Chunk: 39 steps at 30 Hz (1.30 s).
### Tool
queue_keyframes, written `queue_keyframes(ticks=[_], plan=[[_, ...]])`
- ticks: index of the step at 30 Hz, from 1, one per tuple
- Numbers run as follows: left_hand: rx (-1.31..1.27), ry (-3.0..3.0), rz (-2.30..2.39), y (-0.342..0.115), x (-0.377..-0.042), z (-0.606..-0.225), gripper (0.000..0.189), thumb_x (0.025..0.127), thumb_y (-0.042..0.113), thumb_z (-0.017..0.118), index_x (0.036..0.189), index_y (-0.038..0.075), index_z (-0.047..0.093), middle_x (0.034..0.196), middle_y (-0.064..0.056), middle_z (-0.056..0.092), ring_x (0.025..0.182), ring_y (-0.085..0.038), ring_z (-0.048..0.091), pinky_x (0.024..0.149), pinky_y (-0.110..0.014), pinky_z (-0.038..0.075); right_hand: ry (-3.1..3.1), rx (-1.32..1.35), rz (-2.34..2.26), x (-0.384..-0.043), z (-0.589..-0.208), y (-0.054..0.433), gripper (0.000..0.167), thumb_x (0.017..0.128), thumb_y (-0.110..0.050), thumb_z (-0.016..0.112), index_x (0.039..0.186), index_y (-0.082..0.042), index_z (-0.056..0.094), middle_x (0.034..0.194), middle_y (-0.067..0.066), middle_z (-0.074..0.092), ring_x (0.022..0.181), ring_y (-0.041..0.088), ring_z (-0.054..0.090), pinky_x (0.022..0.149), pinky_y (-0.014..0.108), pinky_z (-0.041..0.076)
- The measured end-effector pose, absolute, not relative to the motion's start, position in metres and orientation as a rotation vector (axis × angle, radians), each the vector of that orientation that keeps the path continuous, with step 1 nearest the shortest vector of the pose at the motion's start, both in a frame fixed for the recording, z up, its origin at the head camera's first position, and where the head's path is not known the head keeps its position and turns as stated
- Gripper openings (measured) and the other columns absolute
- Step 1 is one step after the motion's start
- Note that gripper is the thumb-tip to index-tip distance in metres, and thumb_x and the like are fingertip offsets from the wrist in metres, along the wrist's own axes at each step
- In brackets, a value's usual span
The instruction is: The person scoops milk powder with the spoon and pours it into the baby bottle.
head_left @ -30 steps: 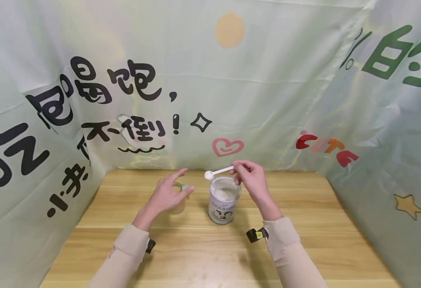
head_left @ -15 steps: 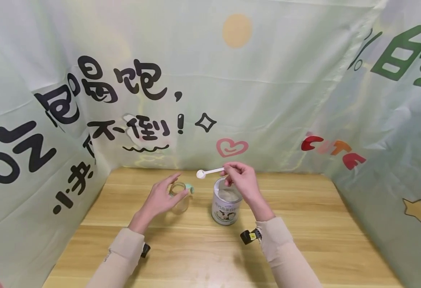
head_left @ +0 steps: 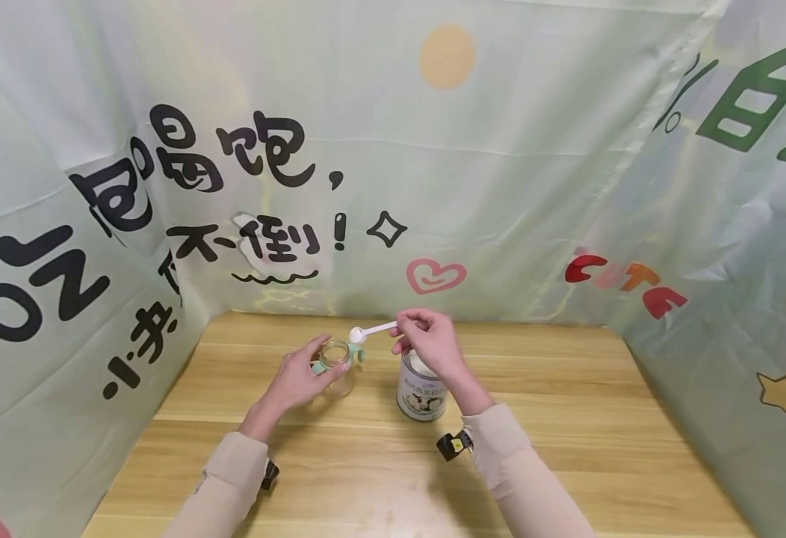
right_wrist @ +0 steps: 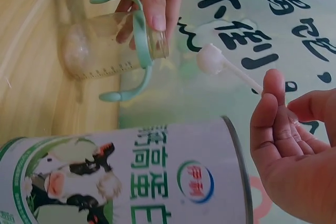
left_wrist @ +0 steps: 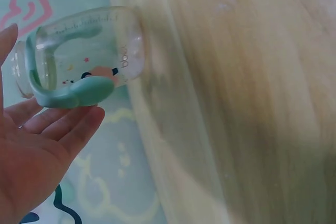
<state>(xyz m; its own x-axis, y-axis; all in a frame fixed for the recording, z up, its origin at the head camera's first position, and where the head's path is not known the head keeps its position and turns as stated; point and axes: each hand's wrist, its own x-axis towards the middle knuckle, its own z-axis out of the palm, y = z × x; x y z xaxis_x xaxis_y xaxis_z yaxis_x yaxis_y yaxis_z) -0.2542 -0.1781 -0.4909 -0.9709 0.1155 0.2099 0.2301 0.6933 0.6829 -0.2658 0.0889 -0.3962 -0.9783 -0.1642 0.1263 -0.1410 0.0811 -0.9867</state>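
A clear baby bottle (head_left: 341, 382) with a green ring and two green handles (right_wrist: 121, 96) stands uncapped on the table. My left hand (head_left: 299, 379) holds it round the neck, thumb in front and fingers behind, against the green ring in the left wrist view. My right hand (head_left: 429, 342) pinches the handle end of a white measuring scoop (right_wrist: 210, 59). White powder heaps in its bowl, which is held just right of the bottle's mouth and slightly above it. Below my right hand stands an open milk powder tin (head_left: 422, 392) with a cow on its label; the hand partly covers its opening.
The wooden table (head_left: 379, 478) stretches in front of the bottle and tin. Printed fabric (head_left: 514, 187) walls in its back and both sides. Dark wrist cameras (head_left: 453, 445) sit at both cuffs.
The right hand has carried the filled scoop left, from above the tin to beside the bottle's mouth. The left hand has closed in round the bottle's neck. The head view has shifted slightly.
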Motion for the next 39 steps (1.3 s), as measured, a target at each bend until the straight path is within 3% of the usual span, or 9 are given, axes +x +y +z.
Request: queue_keyframes(ticks=[7, 12, 17, 24, 32, 39], plan=[[-0.248, -2.760, -1.183, -0.180, -0.254, -0.496, 0.082, 0.093, 0.055, 0.077, 0.153, 0.006, 0.052, 0.137, -0.023, 0.068, 0.120, -0.038, 0.068, 0.102, -0.055, 0.057, 2.346, -0.408, -2.047, -0.266, -0.401, 0.073, 0.019, 0.105, -0.008, 0.062, 0.112, 0.006, 0.073, 0.098, 0.032, 0.076, 0.062, 0.013, 0.073, 0.062, 0.027, 0.063], [-0.259, -2.758, -1.194, -0.180, -0.254, -0.497, 0.076, 0.093, 0.054, 0.077, 0.150, 0.010, 0.055, 0.122, -0.016, 0.074, 0.101, -0.026, 0.069, 0.087, -0.046, 0.060, 2.390, -0.440, -2.012, -0.264, -0.403, 0.064, 0.017, 0.104, -0.008, 0.063, 0.110, 0.004, 0.074, 0.093, 0.026, 0.077, 0.065, 0.019, 0.076, 0.065, 0.033, 0.065], [-0.292, -2.735, -1.210, -0.180, -0.256, -0.498, 0.068, 0.093, 0.051, 0.078, 0.147, 0.014, 0.059, 0.107, -0.009, 0.074, 0.085, -0.018, 0.064, 0.074, -0.035, 0.055, 2.431, -0.479, -1.961, -0.261, -0.405, 0.058, 0.019, 0.104, -0.008, 0.063, 0.112, 0.006, 0.073, 0.091, 0.018, 0.079, 0.068, 0.024, 0.077, 0.069, 0.042, 0.067], [-0.309, -2.728, -1.212, -0.182, -0.257, -0.499, 0.067, 0.093, 0.052, 0.078, 0.146, 0.014, 0.060, 0.116, -0.010, 0.075, 0.093, -0.021, 0.067, 0.081, -0.039, 0.057, 2.501, -0.508, -1.887, -0.260, -0.408, 0.051, 0.018, 0.104, -0.010, 0.064, 0.112, 0.003, 0.074, 0.090, 0.015, 0.079, 0.070, 0.027, 0.077, 0.067, 0.038, 0.067], [-0.309, -2.741, -1.203, -0.183, -0.257, -0.496, 0.072, 0.093, 0.053, 0.078, 0.147, 0.010, 0.058, 0.125, -0.017, 0.074, 0.102, -0.026, 0.069, 0.088, -0.047, 0.059, 2.550, -0.556, -1.854, -0.260, -0.410, 0.048, 0.017, 0.104, -0.008, 0.064, 0.109, 0.003, 0.075, 0.089, 0.014, 0.079, 0.069, 0.016, 0.076, 0.074, 0.053, 0.066], [-0.310, -2.762, -1.207, -0.184, -0.258, -0.497, 0.076, 0.093, 0.055, 0.077, 0.150, 0.009, 0.055, 0.125, -0.016, 0.073, 0.103, -0.025, 0.069, 0.089, -0.047, 0.060, 2.578, -0.562, -1.819, -0.258, -0.411, 0.047, 0.015, 0.103, -0.010, 0.065, 0.110, -0.002, 0.077, 0.090, 0.011, 0.079, 0.074, 0.021, 0.078, 0.069, 0.034, 0.066]])
